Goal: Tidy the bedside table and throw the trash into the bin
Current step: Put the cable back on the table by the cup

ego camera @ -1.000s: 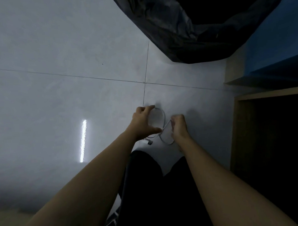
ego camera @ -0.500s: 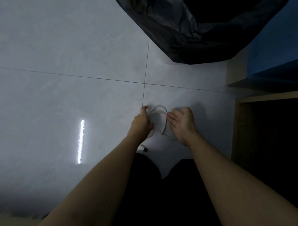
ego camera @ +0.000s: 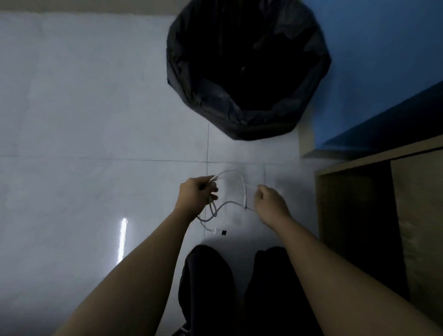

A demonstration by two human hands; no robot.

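Note:
A thin white cable [ego camera: 237, 182] loops in the air between my two hands above the floor. My left hand [ego camera: 197, 193] grips a bunch of its coils, and a loose end with a small plug [ego camera: 221, 232] dangles below. My right hand [ego camera: 268, 201] is closed on another part of the cable just to the right. The bin [ego camera: 247, 64], lined with a black bag, stands open on the floor straight ahead, well beyond both hands.
Pale floor tiles [ego camera: 88, 122] spread to the left. The wooden bedside table [ego camera: 423, 211] with a dark open compartment stands at the right edge. A blue bed [ego camera: 387, 61] lies beyond it. My dark trouser legs [ego camera: 235, 293] are below.
The view has tilted up, bringing the whole bin into sight. My hands have moved apart, my right hand has closed on the cable, and the loop is drawn wider with the plug end hanging lower.

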